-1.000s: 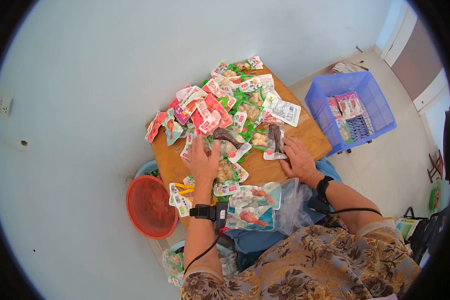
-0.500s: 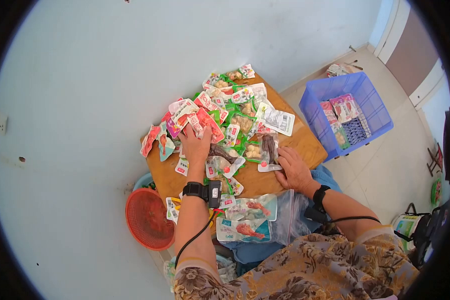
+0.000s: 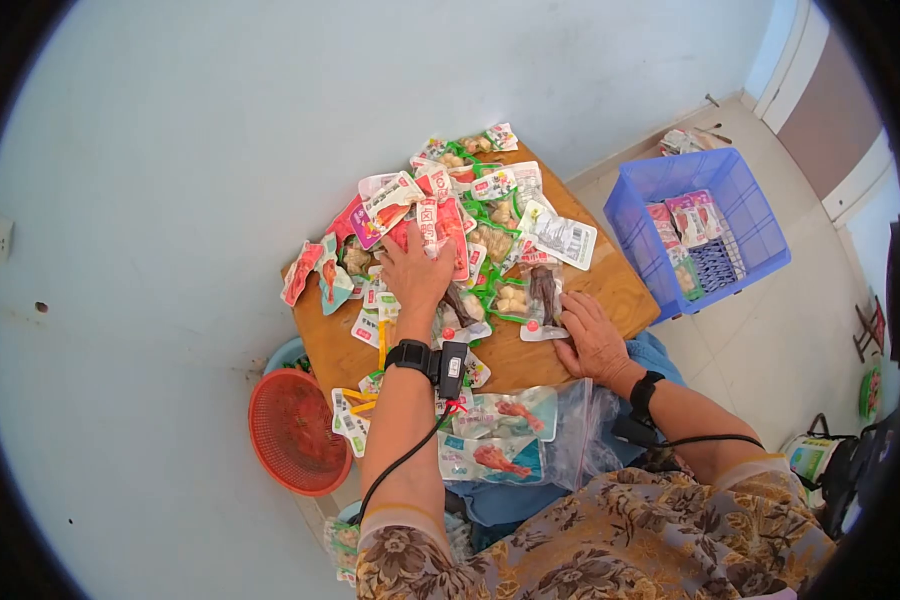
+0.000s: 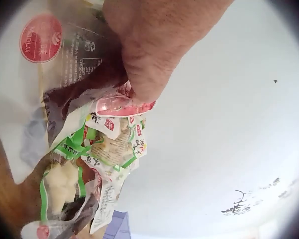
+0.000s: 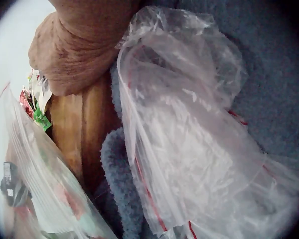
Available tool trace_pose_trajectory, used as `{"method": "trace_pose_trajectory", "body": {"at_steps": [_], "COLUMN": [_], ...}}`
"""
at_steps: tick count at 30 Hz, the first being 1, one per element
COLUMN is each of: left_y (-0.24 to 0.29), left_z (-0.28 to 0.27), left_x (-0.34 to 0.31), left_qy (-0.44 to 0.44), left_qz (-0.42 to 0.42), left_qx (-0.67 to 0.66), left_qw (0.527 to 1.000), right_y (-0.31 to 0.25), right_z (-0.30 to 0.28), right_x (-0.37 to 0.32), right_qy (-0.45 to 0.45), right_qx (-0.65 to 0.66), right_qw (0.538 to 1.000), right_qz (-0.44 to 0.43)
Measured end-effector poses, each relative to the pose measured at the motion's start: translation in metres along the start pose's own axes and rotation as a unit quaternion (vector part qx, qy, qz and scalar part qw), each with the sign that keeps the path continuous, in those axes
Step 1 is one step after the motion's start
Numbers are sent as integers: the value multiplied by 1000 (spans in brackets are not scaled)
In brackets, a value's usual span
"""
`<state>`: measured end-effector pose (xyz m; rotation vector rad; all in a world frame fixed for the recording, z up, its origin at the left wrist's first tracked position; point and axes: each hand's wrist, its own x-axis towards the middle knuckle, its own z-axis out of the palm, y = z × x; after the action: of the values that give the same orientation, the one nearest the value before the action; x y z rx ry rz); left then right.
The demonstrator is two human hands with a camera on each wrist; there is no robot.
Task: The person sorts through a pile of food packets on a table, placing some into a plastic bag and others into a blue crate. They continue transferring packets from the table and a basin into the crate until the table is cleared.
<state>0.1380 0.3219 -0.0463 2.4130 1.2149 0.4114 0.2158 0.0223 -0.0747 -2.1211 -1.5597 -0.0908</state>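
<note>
My left hand (image 3: 417, 280) reaches into the pile of snack packets, fingers spread against a red-and-white packet (image 3: 452, 222). In the left wrist view its thumb (image 4: 144, 82) touches a red packet (image 4: 119, 105), while the other fingers are hidden. Below that hand lies a clear packet of dark meat (image 4: 72, 99). My right hand (image 3: 592, 340) rests at the table's right side, fingertips beside another clear packet with dark meat (image 3: 543, 295). In the right wrist view only the back part of the right hand (image 5: 70, 59) shows.
Two large drumstick bags (image 3: 490, 458) and a clear zip bag (image 5: 184, 134) lie at the wooden table's (image 3: 620, 290) near edge. A blue crate (image 3: 760, 240) holding packets stands on the floor to the right. A red basket (image 3: 300, 430) stands at the left.
My left hand has moved forward from the dark-meat packet onto the red packets, then slightly right. The red-and-white packets there have shifted and turned. The right hand stays by its packet.
</note>
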Motion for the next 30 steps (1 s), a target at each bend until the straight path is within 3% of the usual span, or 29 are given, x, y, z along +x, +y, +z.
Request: {"method": "trace_pose_trajectory", "body": {"at_steps": [7, 17, 30], "left_y": [16, 24, 29], "left_z": [-8, 1, 9], "left_x": [10, 29, 42], "left_qy": [-54, -35, -41], "left_qz": [-40, -8, -46], "left_qx": [22, 17, 25], "left_qw": [997, 999, 998], "right_y": [-1, 0, -1], "right_z": [-1, 1, -1], "right_x": [1, 2, 1], "right_qy": [2, 13, 17], "right_qx": [-5, -6, 0], "right_qw": [1000, 1000, 1000], "right_qz": [-2, -5, -9]}}
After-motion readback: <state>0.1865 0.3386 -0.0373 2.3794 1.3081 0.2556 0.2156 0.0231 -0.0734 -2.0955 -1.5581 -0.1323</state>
